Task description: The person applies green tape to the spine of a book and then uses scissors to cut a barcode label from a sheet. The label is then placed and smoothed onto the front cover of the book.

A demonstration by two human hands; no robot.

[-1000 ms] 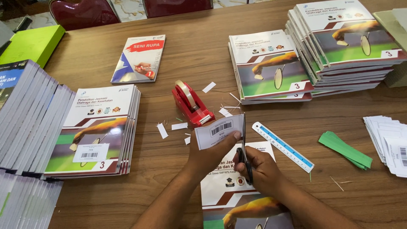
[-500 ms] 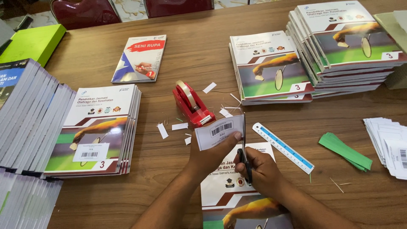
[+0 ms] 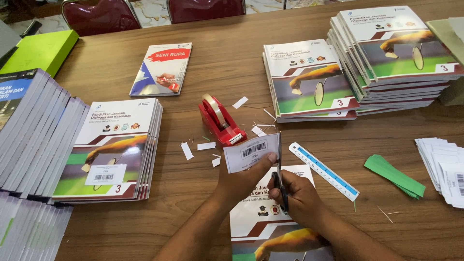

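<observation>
Far left of frame: book stacks [image 3: 34, 140] sitting on the wooden table [image 3: 193, 193], top one w/ a white label. Centre: red tape dispenser [image 3: 220, 121], paper scraps [image 3: 186, 150] lying around it. Lower centre: left hand [image 3: 241, 181] pinching the white barcode label [image 3: 251, 151] thumb-over-fingers, holding it above a book [image 3: 263, 217]. Right hand [image 3: 299, 195] gripping black scissors [image 3: 279, 169], fingers curled thru the handles, blades running along the label's right edge. Right: ruler [image 3: 324, 168], green strips [image 3: 394, 175], label pile [image 3: 444, 166].

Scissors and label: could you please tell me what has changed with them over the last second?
Hardly anything: the right hand still works the scissors along the right edge of the label, which the left hand still holds. Only the camera shifted slightly.
</observation>
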